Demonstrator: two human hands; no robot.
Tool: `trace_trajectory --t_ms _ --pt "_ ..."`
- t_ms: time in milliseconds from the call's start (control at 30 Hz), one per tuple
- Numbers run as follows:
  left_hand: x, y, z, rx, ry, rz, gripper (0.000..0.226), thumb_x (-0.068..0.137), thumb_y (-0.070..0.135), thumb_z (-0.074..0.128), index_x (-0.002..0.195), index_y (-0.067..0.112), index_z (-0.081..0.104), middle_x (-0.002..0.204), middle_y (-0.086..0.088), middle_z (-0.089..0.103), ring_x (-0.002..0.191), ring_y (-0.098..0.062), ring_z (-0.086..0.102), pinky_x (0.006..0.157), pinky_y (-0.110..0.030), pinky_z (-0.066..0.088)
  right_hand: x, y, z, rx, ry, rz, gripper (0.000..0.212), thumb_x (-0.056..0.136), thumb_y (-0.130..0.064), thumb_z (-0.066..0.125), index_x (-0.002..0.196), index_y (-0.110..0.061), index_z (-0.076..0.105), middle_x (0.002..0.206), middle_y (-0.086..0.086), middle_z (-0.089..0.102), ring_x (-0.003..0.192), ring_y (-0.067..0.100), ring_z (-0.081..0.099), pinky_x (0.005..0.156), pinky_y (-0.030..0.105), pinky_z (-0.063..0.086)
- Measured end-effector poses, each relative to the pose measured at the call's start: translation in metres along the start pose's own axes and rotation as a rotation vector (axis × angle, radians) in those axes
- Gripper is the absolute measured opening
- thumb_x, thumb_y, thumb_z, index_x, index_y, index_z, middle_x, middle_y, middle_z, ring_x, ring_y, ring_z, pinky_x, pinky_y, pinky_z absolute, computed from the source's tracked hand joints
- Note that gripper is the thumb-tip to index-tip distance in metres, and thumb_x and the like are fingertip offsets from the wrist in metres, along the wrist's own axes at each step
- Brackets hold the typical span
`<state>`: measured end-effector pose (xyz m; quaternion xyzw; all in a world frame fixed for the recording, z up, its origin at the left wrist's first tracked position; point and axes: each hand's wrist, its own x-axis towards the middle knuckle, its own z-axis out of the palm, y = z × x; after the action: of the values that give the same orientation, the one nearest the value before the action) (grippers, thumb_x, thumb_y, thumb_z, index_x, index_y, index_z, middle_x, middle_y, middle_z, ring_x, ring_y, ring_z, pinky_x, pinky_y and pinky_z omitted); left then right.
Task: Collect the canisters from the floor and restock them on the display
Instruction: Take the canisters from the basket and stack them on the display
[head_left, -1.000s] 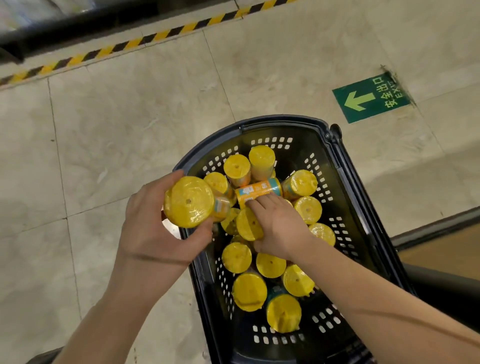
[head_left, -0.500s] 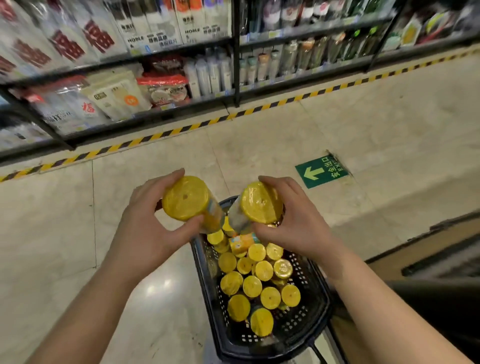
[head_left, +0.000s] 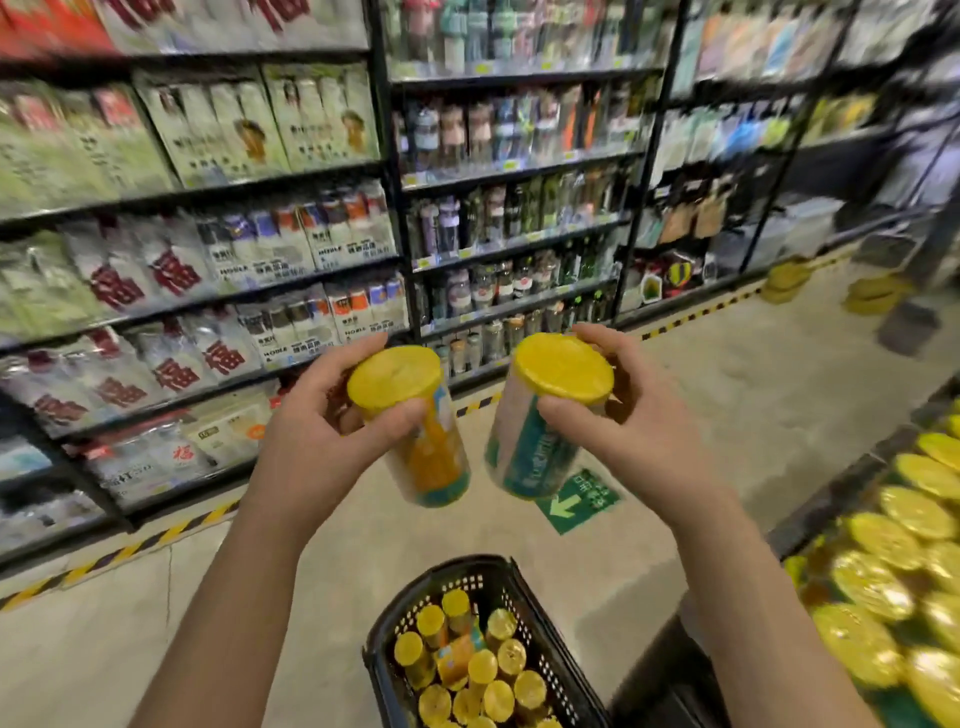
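Both hands have risen from basket (head_left: 384, 639) w/ view — left hand (head_left: 311, 447) grips one canister (head_left: 415, 431), right hand (head_left: 634, 431) another (head_left: 535, 431); likely light, rigid, slick — hold mid-body.

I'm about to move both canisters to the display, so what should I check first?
1. Left hand grips left canister: ok.
2. Right hand grips right canister: ok.
3. Left lid and right lid on: ok.
4. Canisters apart, not touching: ok.
5. Free slot on display at right: cannot tell, blurred and cut off.
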<state>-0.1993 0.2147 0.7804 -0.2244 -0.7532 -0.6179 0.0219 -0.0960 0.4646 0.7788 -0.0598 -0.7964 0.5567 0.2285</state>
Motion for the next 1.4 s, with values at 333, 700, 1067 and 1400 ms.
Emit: trace_trajectory --t_ms 333,700,1067,1400 --pt "0.005 0.068 0.060 -0.122 -0.222 0.101 0.069 0.059 0.049 0.081 0.126 0.042 0.065 0.109 0.024 0.069 0.097 0.006 0.066 0.081 -0.022 0.054 -0.071 -0.055 -0.086 -0.102 0.415 0.078 0.074 0.071 -0.049 0.085 0.137 -0.042 0.051 0.127 -0.023 0.061 0.116 -0.002 0.059 0.090 0.024 0.052" --pt "-0.034 0.099 0.188 -0.276 -0.621 0.164 0.072 0.057 0.049 0.085 0.126 0.042 0.064 0.115 0.019 0.070 0.104 0.003 0.065 0.085 -0.025 0.054 -0.197 -0.070 -0.153 -0.304 0.865 0.213 0.063 0.073 -0.054 0.084 0.129 -0.055 0.055 0.128 -0.025 0.061 0.114 -0.005 0.058 0.088 0.027 0.052" --pt "-0.107 0.164 0.336 -0.314 -0.889 0.241 0.071 0.063 0.033 0.085 0.130 0.028 0.062 0.110 0.022 0.064 0.088 0.023 0.059 0.063 0.001 0.044 -0.293 -0.056 -0.263 -0.388 1.098 0.313 0.064 0.072 -0.050 0.085 0.129 -0.050 0.057 0.125 -0.025 0.062 0.114 -0.001 0.060 0.091 0.031 0.054" --pt "-0.144 0.197 0.476 -0.227 -0.921 0.303 0.071 0.062 0.041 0.087 0.129 0.039 0.062 0.122 0.020 0.063 0.106 0.013 0.059 0.070 -0.004 0.049 -0.341 -0.005 -0.401 -0.399 1.036 0.304 0.070 0.069 -0.045 0.088 0.131 -0.048 0.056 0.122 -0.032 0.059 0.111 -0.014 0.055 0.082 0.011 0.045"
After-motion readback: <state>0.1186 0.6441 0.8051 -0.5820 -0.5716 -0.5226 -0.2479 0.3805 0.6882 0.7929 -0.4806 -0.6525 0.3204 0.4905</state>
